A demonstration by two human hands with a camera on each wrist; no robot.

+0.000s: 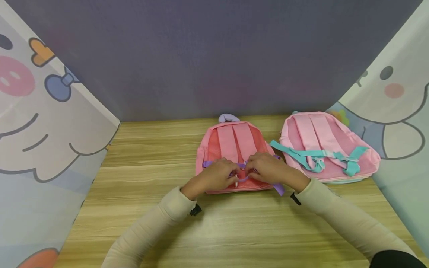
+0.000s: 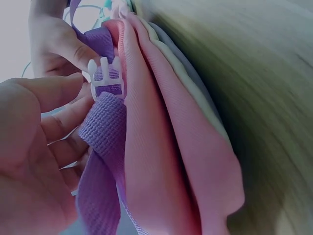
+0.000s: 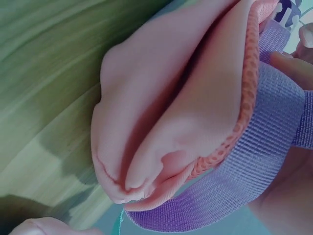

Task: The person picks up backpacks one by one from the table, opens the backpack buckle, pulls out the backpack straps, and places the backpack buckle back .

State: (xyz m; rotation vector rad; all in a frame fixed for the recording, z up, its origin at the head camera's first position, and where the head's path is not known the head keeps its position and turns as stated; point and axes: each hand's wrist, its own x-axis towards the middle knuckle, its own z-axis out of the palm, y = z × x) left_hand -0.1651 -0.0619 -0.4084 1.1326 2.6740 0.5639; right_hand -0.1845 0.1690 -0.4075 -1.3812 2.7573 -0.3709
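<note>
A coral-pink backpack (image 1: 213, 143) lies on the table with its shoulder straps facing up. Both hands are at its lower end, on a purple webbing strap (image 2: 106, 120). My left hand (image 1: 219, 174) pinches the strap beside a white pronged buckle (image 2: 104, 73), thumb and fingertips curled at its edge. Close by on the right, my right hand (image 1: 268, 168) grips another part of the purple webbing (image 3: 266, 122); its fingertips are partly hidden. In the left wrist view the buckle's prongs show free, pointing toward the right hand.
To the right lies a light-pink backpack (image 1: 291, 134) with turquoise straps (image 1: 313, 153). Both bags are on a wood-grain table (image 1: 151, 149). A dark grey panel (image 1: 214, 56) stands at the back, with cartoon-printed panels (image 1: 37, 149) at the sides.
</note>
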